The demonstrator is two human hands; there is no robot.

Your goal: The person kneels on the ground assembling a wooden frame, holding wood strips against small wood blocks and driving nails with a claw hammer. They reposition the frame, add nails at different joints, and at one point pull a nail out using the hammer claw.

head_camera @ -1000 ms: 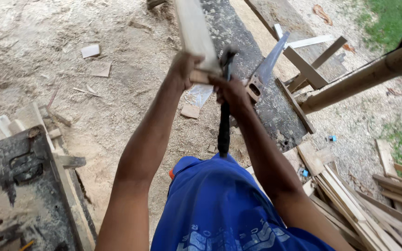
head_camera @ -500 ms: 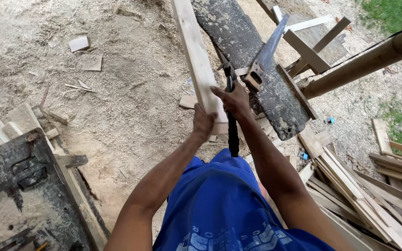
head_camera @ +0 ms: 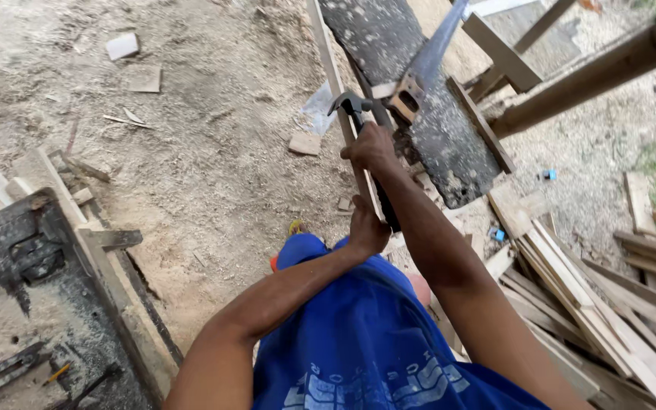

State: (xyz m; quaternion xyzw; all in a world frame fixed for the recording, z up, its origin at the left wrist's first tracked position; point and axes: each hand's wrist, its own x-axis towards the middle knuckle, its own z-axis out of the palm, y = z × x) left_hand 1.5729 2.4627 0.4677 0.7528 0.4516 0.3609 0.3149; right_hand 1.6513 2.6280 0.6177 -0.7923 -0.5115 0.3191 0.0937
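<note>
Since the earlier frames, both hands have slid down the long wooden slat (head_camera: pixel 333 83) toward the body, the view has swung left, and the claw hammer (head_camera: pixel 352 104) now rides high beside the wood instead of hanging below the grip. That slat runs from the lap up and away past the top edge of the view, lying over the sawdust-covered ground (head_camera: pixel 214 159) just left of a dark, speckled board (head_camera: pixel 411 91). It looks thin, pale and stiff, probably light for its length, though such a long piece would likely whip or swing at the far end, so a hold near the middle, or two hands spread apart, seems safest; the sawn edges may be rough and splintery. The left hand (head_camera: pixel 366 226) has its fingers clenched around the slat's near end, just above the blue garment (head_camera: pixel 358 334). The right hand (head_camera: pixel 373 148) is closed over the hammer's black handle, apparently pressed against the slat as well, though I cannot tell how much of the wood it grips. A handsaw (head_camera: pixel 423 68) with a wooden handle lies on the dark board just beside the hammer head. Farther right a thick round pole (head_camera: pixel 594 72) crosses the corner, and a stack of pale boards (head_camera: pixel 594 288) lies below it. At the left stands a grimy bench (head_camera: pixel 32 304) dusted with sawdust, with offcuts (head_camera: pixel 134 61) scattered beyond
</note>
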